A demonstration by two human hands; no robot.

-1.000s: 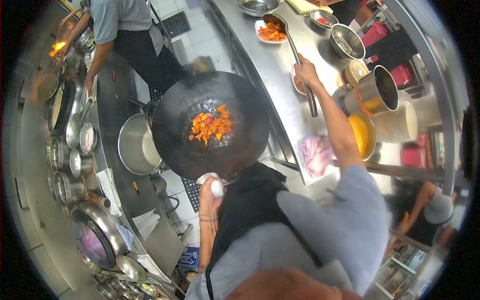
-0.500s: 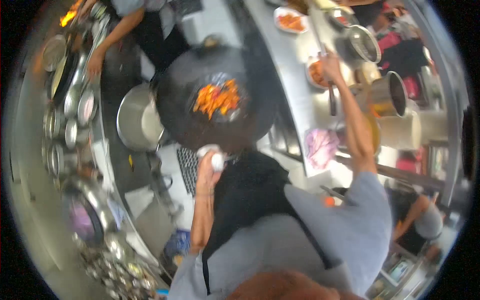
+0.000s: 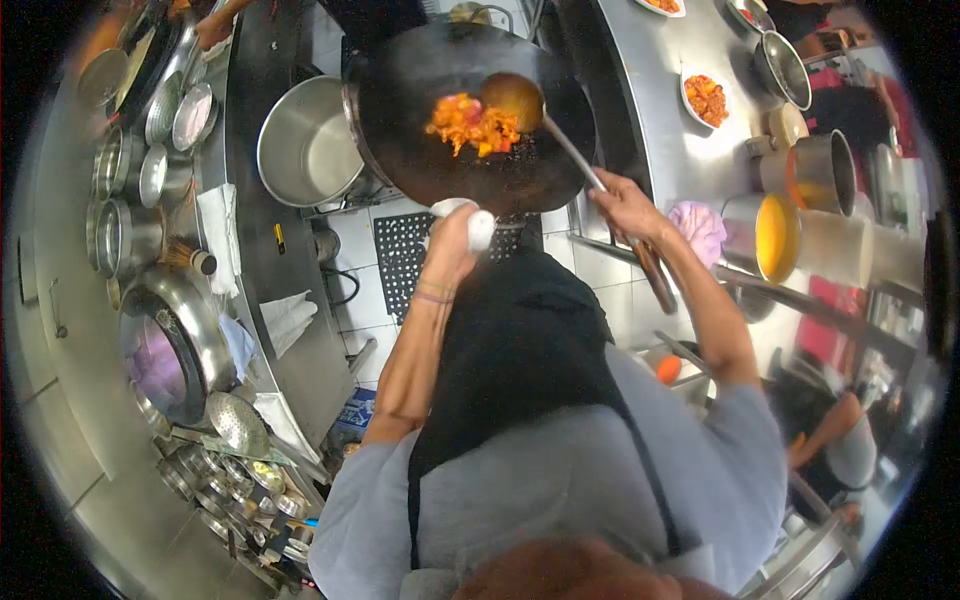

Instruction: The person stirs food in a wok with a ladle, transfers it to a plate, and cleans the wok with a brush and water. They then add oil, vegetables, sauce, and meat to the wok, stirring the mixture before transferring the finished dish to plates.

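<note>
A large dark wok (image 3: 415,165) is in front of me, with a heap of orange and red chopped food (image 3: 472,126) in it. My left hand (image 3: 455,247) is closed around a bunched white cloth (image 3: 481,231) at the wok's near rim. The cloth hides whether a handle is beneath it. My right hand (image 3: 630,212) grips the long handle of a ladle (image 3: 513,102). Its round bowl is over the wok, beside the food and partly overlapping it. The ladle's dark wooden grip end points back toward my right forearm.
On the steel counter at right stand a plate of orange food (image 3: 706,101), a pink cloth (image 3: 697,232) and a pot of yellow liquid (image 3: 777,238). A tall steel pot (image 3: 310,142) sits left of the wok. Another person's arm (image 3: 218,24) shows at upper left.
My right hand has moved from over a plate on the right counter back to the wok, bringing the ladle. My left hand keeps the white cloth at the rim. The view has shifted.
</note>
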